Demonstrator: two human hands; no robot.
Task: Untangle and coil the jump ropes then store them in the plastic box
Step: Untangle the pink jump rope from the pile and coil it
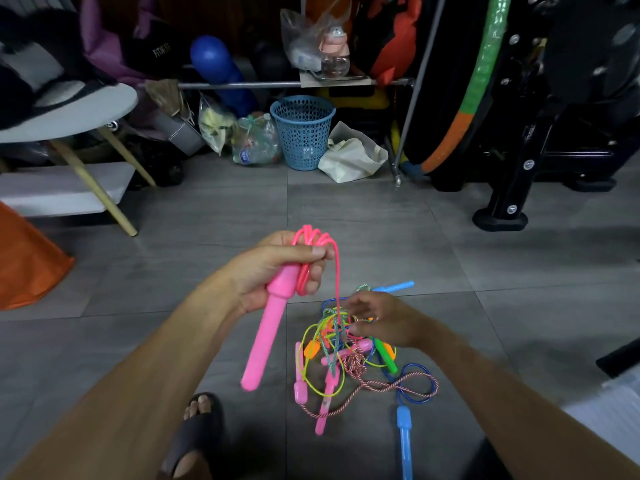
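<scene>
**Jump ropes half sorted on the floor**

Jump ropes (pixel 349 355) lie as a tangled heap of many colours on the grey tile floor (pixel 381 237), in the lower centre of the frame. The left hand (pixel 277 271) is above the heap; its fingers are curled around a pink handle (pixel 265 327) and several pink rope loops (pixel 313 239). One pink strand hangs from these loops down to the heap. The right hand (pixel 377 322) is at the top of the heap with fingers bent into the cords; whether it pinches one, I cannot tell. A blue basket (pixel 303 131) stands at the upper centre.
</scene>
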